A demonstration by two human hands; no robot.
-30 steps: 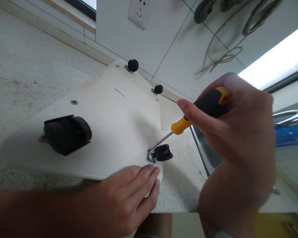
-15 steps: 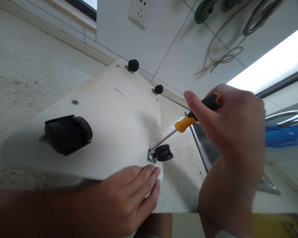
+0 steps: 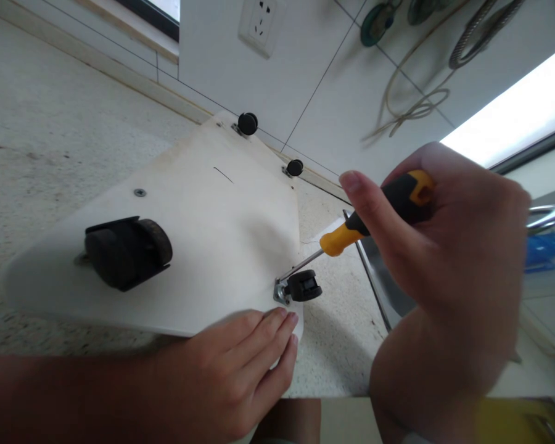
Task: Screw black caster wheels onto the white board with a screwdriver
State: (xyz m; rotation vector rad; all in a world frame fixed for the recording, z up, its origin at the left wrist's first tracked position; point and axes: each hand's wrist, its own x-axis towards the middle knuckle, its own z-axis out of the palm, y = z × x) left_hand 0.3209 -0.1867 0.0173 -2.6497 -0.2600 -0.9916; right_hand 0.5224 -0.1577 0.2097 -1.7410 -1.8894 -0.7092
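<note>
A white board (image 3: 203,246) lies with its caster wheels facing up. My left hand (image 3: 245,364) is closed on its near edge, fingers pressed together over the top by the corner. In my right hand (image 3: 457,246) is a screwdriver (image 3: 342,239) with a yellow and black handle, held at a slant with the thumb stretched along it. Its tip meets the metal mounting plate (image 3: 280,292) of a small black caster (image 3: 305,285) at that corner. A larger-looking black caster (image 3: 127,251) stands at the left, with a screw (image 3: 140,192) behind it.
Two more casters, one (image 3: 248,124) and another (image 3: 295,167), sit at the board's far end by the tiled wall. A speckled countertop (image 3: 50,135) carries the board. To the right are a metal sink (image 3: 388,265) and a faucet (image 3: 550,217). A socket (image 3: 261,24) is on the wall.
My right hand has shifted to the right and turned around the screwdriver handle. The screwdriver's tip stays at the same mounting plate. My left hand and the board have not visibly moved.
</note>
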